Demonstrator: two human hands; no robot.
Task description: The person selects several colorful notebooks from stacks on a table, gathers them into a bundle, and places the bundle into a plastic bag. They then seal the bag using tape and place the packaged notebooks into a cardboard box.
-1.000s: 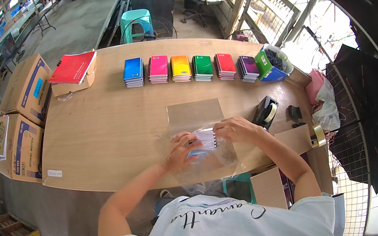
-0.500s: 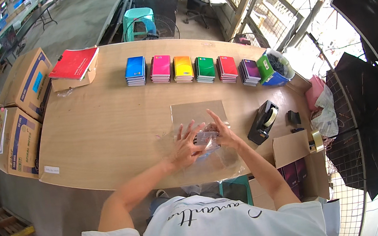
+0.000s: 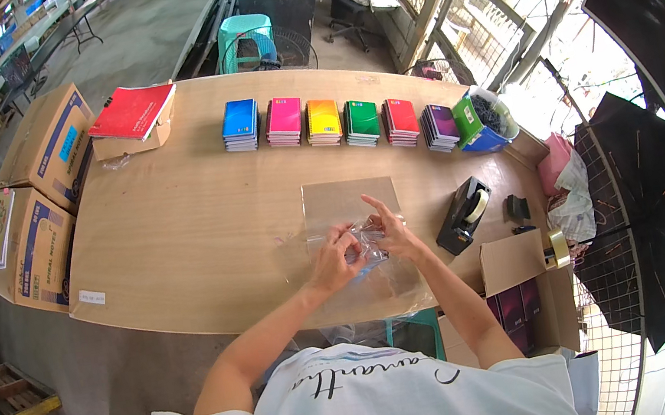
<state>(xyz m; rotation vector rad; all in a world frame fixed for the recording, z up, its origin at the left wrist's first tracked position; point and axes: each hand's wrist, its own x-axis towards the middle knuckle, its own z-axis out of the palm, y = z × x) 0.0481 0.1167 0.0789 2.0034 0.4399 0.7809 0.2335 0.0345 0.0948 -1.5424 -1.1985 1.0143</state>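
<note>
A clear plastic bag [image 3: 371, 251], crumpled and shiny, is between my two hands over the near middle of the table. Thumb and fingers of my left hand [image 3: 334, 265] pinch its left side. My right hand [image 3: 396, 239] grips the right side, its forefinger stretched out and away from the bag. Something pale lies inside the plastic, but glare and fingers hide its kind. Beneath and beyond the hands lie flat clear plastic sheets or bags [image 3: 347, 198] on the wooden table [image 3: 178, 233].
Stacks of small notebooks [image 3: 324, 118] in several colours line the far side. To the right stand a black tape dispenser [image 3: 463, 216], a green-and-blue container [image 3: 484, 122] and an open carton [image 3: 514, 262]. Large cardboard boxes [image 3: 49, 246] and red booklets [image 3: 130, 112] are at left.
My left hand's spread fingers have closed into a pinch on the plastic. The right hand has barely moved, and the plastic between them is more bunched up.
</note>
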